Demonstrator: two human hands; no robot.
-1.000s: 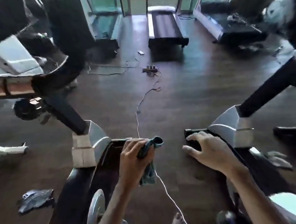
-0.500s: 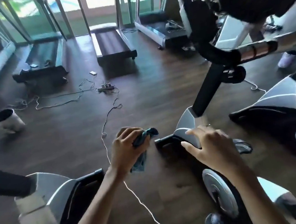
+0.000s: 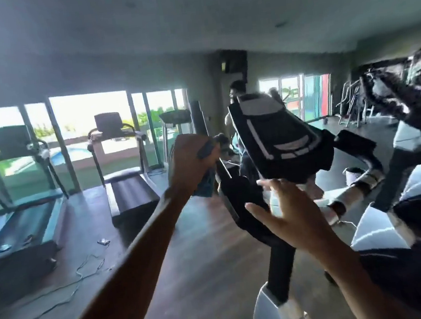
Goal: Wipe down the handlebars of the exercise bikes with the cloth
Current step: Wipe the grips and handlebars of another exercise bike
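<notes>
My left hand [image 3: 191, 161] is raised in front of me and grips the blue-grey cloth [image 3: 205, 185], which hangs below the fist. Just right of it stands an exercise bike with a black console [image 3: 279, 136] and a dark handlebar [image 3: 236, 195] curving down beneath it. My right hand [image 3: 285, 216] is open with spread fingers, held close under the console and in front of the handlebar; whether it touches the bike cannot be told. The bike's black post [image 3: 280, 269] runs down to a white housing [image 3: 274, 311].
Two treadmills [image 3: 126, 189] [image 3: 20, 218] stand by the windows at left, with cables [image 3: 85, 266] trailing over the wooden floor. Another exercise bike [image 3: 415, 189] crowds the right side. A person [image 3: 236, 96] stands behind the console. More gym frames [image 3: 349, 103] sit at the far right.
My view has swung up from the floor to the room. Both hands rose from near the bike bases to console height; the left still holds the cloth.
</notes>
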